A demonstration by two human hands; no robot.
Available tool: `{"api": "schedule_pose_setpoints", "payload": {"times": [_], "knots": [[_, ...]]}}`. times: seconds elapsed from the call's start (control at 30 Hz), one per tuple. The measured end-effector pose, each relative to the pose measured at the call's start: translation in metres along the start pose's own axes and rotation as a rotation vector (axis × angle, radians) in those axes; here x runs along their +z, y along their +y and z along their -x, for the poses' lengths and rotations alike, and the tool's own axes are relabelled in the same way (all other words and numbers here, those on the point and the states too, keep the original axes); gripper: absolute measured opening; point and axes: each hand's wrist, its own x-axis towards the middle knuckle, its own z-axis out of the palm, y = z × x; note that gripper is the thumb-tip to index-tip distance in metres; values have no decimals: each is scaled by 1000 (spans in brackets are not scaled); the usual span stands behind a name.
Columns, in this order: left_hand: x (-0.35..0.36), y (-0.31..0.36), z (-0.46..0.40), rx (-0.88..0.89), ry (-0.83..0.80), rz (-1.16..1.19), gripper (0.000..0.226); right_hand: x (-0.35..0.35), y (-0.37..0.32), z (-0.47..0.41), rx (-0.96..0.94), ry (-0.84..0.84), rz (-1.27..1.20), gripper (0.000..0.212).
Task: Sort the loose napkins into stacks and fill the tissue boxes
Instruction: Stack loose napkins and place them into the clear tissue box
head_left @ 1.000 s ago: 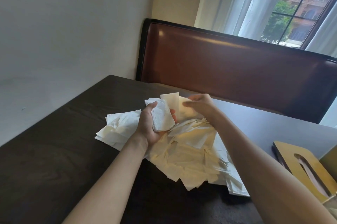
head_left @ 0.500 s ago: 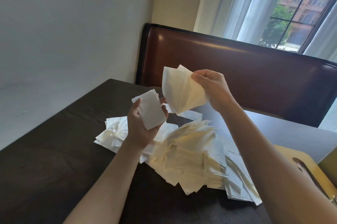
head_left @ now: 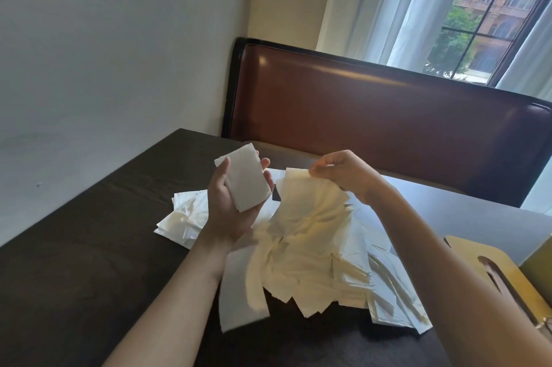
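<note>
A dark wood-grain counter (head_left: 77, 271) carries a loose pile (head_left: 322, 265) of cream, creased paper napkins. A tan box (head_left: 504, 280) with an oval slot is cut off at the right. The left hand (head_left: 236, 202) grips a folded white stack (head_left: 246, 177); the right hand (head_left: 343, 175) pinches a napkin (head_left: 301, 196) at the pile's top.

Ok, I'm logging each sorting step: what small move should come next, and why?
Probably bring the cream napkin pinched in the right hand across onto the small folded stack that the left hand grips, since the two are held apart above the loose pile.
</note>
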Motion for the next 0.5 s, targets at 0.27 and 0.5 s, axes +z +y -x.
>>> {"api": "schedule_pose_setpoints", "payload": {"times": [0.27, 0.5], "knots": [[2, -6, 2, -75, 106, -59, 42, 2, -10, -1, -177, 210, -40, 3], [0, -2, 2, -70, 125, -149, 49, -1, -29, -6, -394, 266, -88, 15]]}}
